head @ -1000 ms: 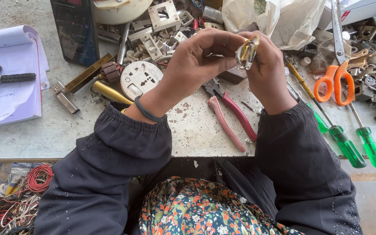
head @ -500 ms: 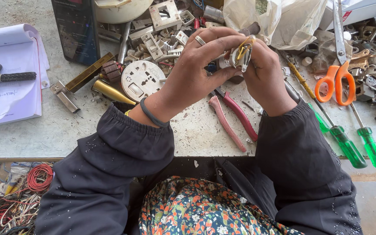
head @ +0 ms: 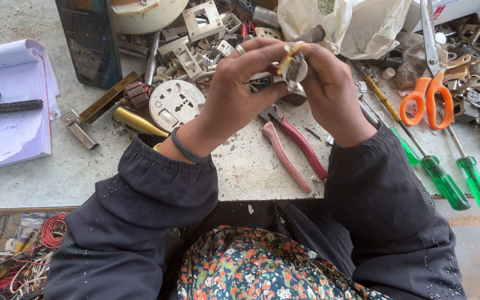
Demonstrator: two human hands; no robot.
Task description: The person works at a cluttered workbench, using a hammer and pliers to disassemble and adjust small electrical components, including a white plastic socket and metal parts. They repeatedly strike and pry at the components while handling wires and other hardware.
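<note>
— What's being held there?
— A small metal part (head: 294, 69), pinched between left hand (head: 240, 91) and right hand (head: 331, 89), both grips closed on it, above the bench (head: 240, 166) and pink-handled pliers (head: 293, 147).

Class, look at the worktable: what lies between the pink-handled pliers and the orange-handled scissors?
In the head view, green-handled screwdrivers and a yellow-handled one lie between the pliers and scissors; the right hand overlaps that stretch.
</note>
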